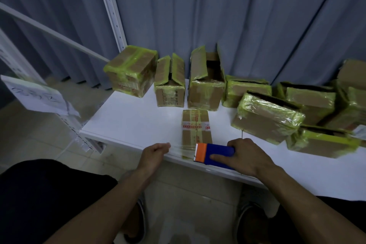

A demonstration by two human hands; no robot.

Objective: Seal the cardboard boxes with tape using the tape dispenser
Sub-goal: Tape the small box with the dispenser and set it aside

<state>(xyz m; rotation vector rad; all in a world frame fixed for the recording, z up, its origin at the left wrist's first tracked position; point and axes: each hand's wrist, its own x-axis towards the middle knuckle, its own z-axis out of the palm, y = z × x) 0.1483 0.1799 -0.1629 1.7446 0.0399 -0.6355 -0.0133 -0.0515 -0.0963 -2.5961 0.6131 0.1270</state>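
Tape dispenser [214, 153], blue with an orange front, sits at the near edge of the desk [138, 121], its body gripped by the right hand [245, 156]. The left hand [155, 154] pinches the end of a clear tape strip [182, 150] stretched taut between them. The film looks thin and clingy, so it probably needs steady tension. The small box [196, 127] lies just behind. Open-flapped boxes [170, 81] and a green-taped pile [267, 117] crowd the back and right.

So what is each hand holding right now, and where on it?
The right hand holds the tape dispenser round its blue body; the left hand pinches the free end of the clear tape.
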